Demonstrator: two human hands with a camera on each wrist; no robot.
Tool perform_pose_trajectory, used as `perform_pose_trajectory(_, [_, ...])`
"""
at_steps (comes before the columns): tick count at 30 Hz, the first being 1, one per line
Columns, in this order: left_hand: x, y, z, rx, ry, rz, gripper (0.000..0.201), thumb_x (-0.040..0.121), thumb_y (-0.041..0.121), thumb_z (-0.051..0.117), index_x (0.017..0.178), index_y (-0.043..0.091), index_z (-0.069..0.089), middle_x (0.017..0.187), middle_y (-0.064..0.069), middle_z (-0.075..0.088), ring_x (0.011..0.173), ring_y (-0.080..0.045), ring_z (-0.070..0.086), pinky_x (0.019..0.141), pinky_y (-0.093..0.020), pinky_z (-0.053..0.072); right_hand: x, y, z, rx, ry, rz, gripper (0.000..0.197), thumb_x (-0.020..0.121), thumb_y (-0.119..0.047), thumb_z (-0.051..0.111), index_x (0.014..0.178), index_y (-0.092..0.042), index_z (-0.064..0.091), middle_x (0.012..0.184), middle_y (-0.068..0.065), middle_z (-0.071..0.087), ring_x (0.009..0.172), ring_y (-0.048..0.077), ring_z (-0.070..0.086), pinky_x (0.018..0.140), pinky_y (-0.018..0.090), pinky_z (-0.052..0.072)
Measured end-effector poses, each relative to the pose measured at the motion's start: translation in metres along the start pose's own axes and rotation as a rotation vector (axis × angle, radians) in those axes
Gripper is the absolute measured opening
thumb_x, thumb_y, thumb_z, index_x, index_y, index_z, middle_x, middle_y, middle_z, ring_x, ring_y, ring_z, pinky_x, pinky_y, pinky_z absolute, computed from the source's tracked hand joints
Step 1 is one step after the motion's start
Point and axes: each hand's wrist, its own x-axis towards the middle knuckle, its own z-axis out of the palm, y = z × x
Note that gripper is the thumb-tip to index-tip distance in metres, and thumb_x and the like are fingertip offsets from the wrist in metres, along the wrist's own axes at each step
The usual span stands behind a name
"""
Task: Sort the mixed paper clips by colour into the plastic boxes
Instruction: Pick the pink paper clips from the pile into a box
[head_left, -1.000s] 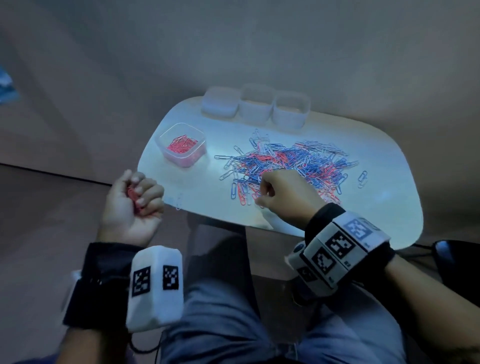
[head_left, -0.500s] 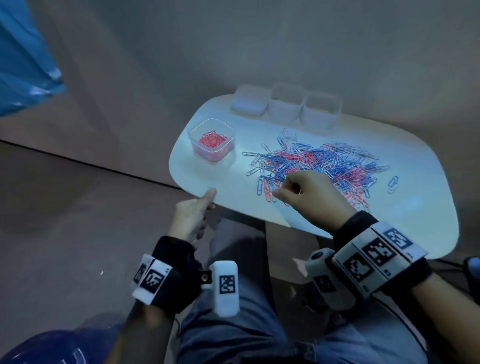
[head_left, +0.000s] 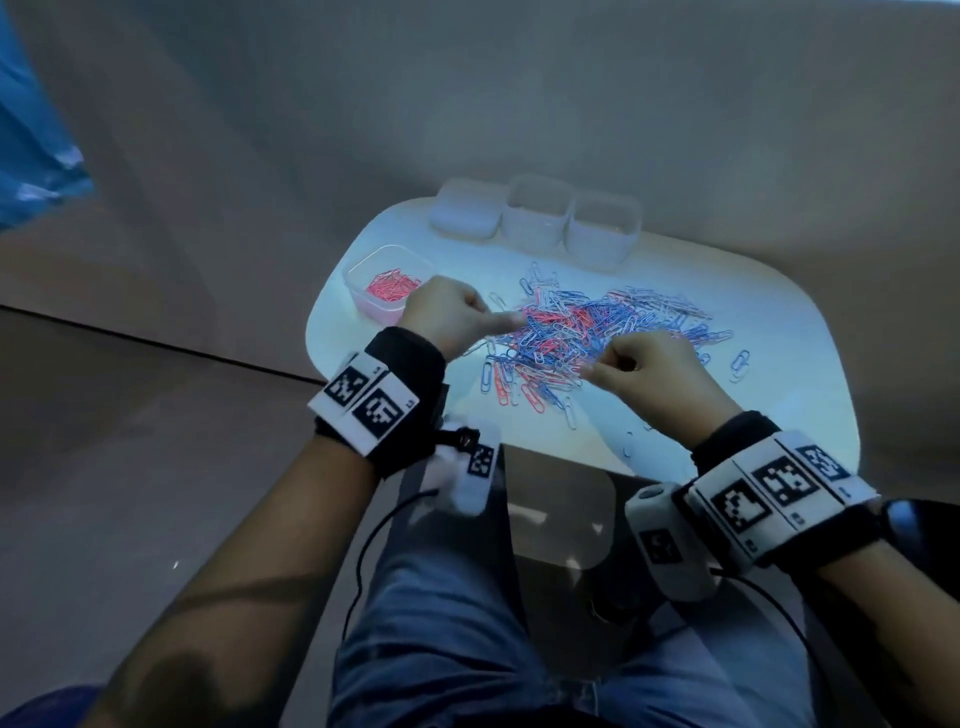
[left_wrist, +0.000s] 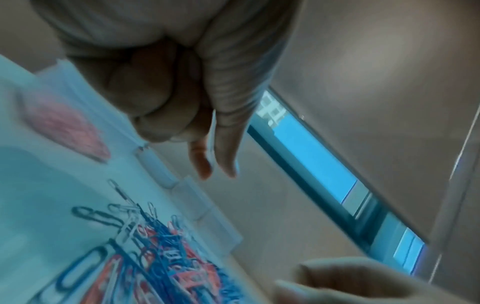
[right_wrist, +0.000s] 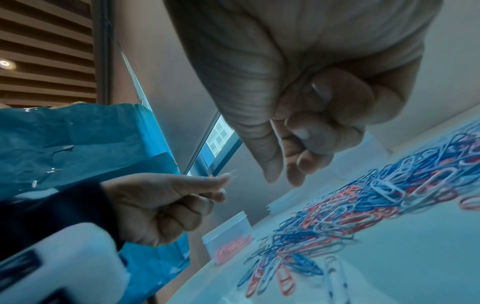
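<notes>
A mixed pile of red, blue and white paper clips lies mid-table. At its left stands a clear box of red clips. My left hand hovers at the pile's left edge, thumb and forefinger pressed together, other fingers curled. The right wrist view shows a thin pale clip sticking out of that pinch. My right hand hangs over the pile's near side, fingers curled, thumb and forefinger tips close together with nothing between them.
Three more clear boxes stand in a row at the far edge of the white table. A stray clip lies at the right. Blue plastic sheeting hangs at the left. My lap is under the table's near edge.
My left hand rose from beside my lap, reached the table's near edge, then moved over the table to the pile's left side. My right hand stayed over the pile's near side.
</notes>
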Motion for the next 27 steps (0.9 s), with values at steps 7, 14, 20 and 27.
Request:
perform_pose_trajectory(7, [-0.003, -0.026, 0.020, 0.293, -0.081, 0.039, 0.024, 0.066, 0.020, 0.082, 0.064, 0.017, 0.058, 0.064, 0.009, 0.049, 0.066, -0.012, 0.044, 0.053, -0.020, 0.031, 0.003, -0.020, 0.036, -0.251, -0.125, -0.089, 0.005, 0.082, -0.021, 0.063, 0.082, -0.016, 0.064, 0.089, 0.008, 0.064, 0.089, 0.025, 0.059, 0.074, 0.030, 0.043])
perform_pose_trajectory(14, [-0.001, -0.019, 0.021, 0.440, -0.165, 0.192, 0.013, 0.074, 0.016, 0.073, 0.078, 0.025, 0.066, 0.060, 0.012, 0.043, 0.065, -0.013, 0.043, 0.062, -0.023, 0.031, 0.019, -0.023, 0.037, -0.343, -0.128, 0.031, 0.022, 0.080, -0.028, 0.068, 0.091, -0.011, 0.060, 0.102, 0.012, 0.063, 0.098, 0.029, 0.059, 0.076, 0.031, 0.044])
perform_pose_trajectory(20, [-0.002, -0.020, 0.013, 0.388, -0.114, 0.285, 0.010, 0.078, 0.021, 0.073, 0.087, 0.017, 0.073, 0.054, 0.010, 0.040, 0.051, -0.004, 0.039, 0.052, -0.019, 0.027, 0.025, -0.019, 0.037, -0.214, -0.167, 0.061, 0.007, 0.078, -0.010, 0.067, 0.074, -0.007, 0.063, 0.090, 0.016, 0.068, 0.089, 0.030, 0.063, 0.081, 0.038, 0.053])
perform_pose_trajectory(27, [0.000, -0.023, -0.007, -0.059, 0.043, 0.191, 0.026, 0.091, 0.034, 0.056, 0.071, 0.018, 0.063, 0.041, 0.010, 0.031, 0.034, -0.004, 0.030, 0.041, -0.015, 0.022, 0.018, -0.035, 0.025, -0.099, -0.129, -0.089, 0.018, 0.086, -0.020, 0.060, 0.071, -0.016, 0.052, 0.075, -0.001, 0.056, 0.080, 0.019, 0.052, 0.072, 0.029, 0.040])
